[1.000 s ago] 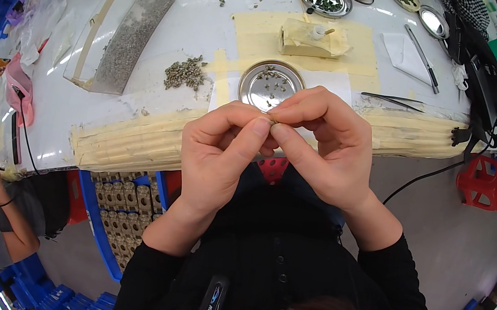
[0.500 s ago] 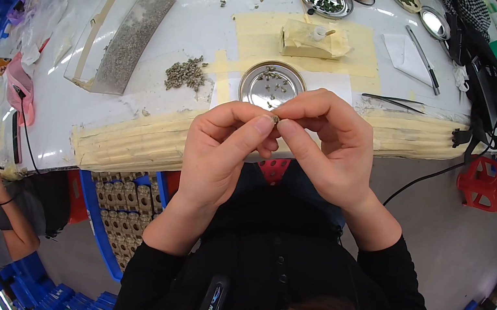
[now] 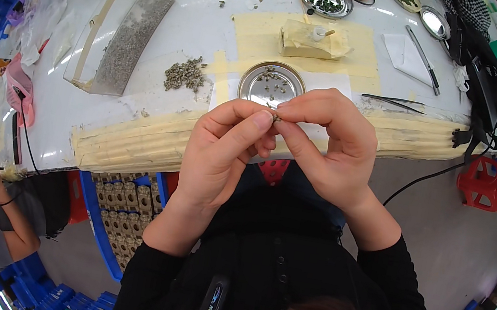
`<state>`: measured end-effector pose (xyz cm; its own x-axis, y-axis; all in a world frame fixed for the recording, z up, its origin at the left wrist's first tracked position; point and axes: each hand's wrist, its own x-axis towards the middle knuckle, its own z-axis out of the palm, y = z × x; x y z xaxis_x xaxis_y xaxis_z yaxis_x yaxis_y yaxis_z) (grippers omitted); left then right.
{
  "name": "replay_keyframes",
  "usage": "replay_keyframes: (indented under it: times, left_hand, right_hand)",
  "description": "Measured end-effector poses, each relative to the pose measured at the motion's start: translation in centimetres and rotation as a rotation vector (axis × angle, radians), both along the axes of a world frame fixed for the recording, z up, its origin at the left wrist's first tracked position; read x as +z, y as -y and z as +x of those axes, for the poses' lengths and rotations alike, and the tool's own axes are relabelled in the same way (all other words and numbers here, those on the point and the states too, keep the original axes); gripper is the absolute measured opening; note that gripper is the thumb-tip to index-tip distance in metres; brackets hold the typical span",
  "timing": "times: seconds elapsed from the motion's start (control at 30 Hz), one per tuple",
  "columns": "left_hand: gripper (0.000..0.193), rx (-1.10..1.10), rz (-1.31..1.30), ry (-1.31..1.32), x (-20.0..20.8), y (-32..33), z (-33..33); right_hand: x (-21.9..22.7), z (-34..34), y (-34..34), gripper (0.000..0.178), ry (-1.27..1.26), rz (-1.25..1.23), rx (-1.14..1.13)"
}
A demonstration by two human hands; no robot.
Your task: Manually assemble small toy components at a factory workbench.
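A small greyish metal part (image 3: 275,119) is pinched between my two hands, just above the table's near edge. Thumb and index finger of my left hand (image 3: 224,144) close on it from one side. My right hand (image 3: 331,149) grips it from the other side with thumb and index tip. The part is too tiny to name its exact kind. Right behind my fingers stands a round metal dish (image 3: 249,83) with several similar small pieces in it. A loose pile of such pieces (image 3: 186,73) lies to the left.
Left of the pile stands a clear box (image 3: 92,50) of grey granules. Behind the dish sits a tape-covered block (image 3: 310,42). Tweezers (image 3: 395,103) and a pen (image 3: 423,61) lie right. A blue crate (image 3: 99,222) of metal parts is below the table; a co-worker (image 3: 12,214) sits left.
My right fingers have shifted slightly on the small part, the index tip lifting a little away from the left thumb. The co-worker's hands at the left have moved somewhat.
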<state>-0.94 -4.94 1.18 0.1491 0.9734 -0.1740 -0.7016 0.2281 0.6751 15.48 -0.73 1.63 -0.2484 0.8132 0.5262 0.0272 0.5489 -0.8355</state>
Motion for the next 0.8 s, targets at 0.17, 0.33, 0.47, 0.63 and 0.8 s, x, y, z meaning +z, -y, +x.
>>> replay_keyframes:
  times: [0.17, 0.33, 0.47, 0.63, 0.8]
  left_hand:
    - [0.014, 0.013, 0.024, -0.074, -0.06, -0.04, 0.04]
    - [0.013, -0.007, 0.034, -0.096, -0.09, -0.19, -0.4]
    - [0.012, -0.055, -0.006, -0.016, -0.15, -0.27, -0.61]
    - [0.011, -0.096, -0.007, -0.008, -0.23, -0.27, -0.5]
    - [0.011, -0.131, 0.018, -0.034, -0.4, -0.3, -0.71]
  right_hand:
    - [0.06, 0.06, -0.09, 0.02, 0.097, 0.129, -0.082]
    - [0.37, 0.0, 0.22, 0.021, 0.134, 0.158, -0.099]
    - [0.42, 0.27, -0.1, 0.018, 0.085, 0.118, -0.002]
    - [0.22, 0.63, 0.21, 0.011, -0.052, -0.182, 0.138]
    - [0.49, 0.77, 0.23, 0.01, -0.13, -0.37, 0.224]
